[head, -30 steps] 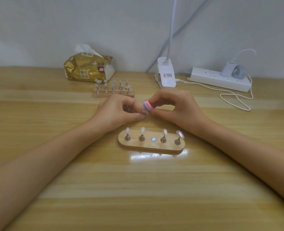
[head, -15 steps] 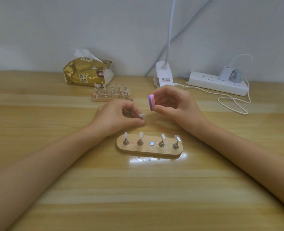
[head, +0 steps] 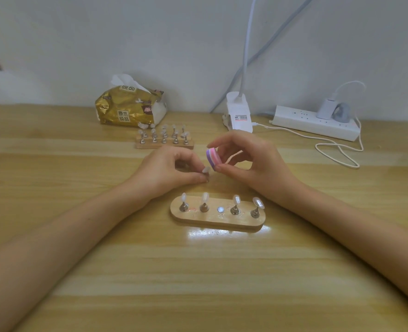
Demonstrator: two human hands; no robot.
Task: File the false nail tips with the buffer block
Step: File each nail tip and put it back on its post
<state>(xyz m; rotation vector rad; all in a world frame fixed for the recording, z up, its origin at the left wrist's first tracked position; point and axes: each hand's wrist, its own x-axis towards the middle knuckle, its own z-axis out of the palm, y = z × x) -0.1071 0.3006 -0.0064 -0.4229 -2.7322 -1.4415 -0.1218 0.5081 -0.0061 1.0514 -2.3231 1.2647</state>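
Pinching the buffer block (head: 211, 157) between thumb and fingertips, our right grip (head: 252, 162) is hovering over a pale wooden tabletop (head: 198, 271) running back to a white wall (head: 102, 44), while our left grip (head: 169, 171) is pinching the base of one false nail tip (head: 206, 169). We are holding the block's lower edge right beside that tip, though we cannot tell whether they are touching. Nearest us, a wooden stand (head: 217, 222) is carrying four more tips (head: 205, 197) around a silver disc (head: 220, 209), and a second stand (head: 164, 145) crowded with tips is sitting farther back by a gold tissue pack (head: 126, 109).
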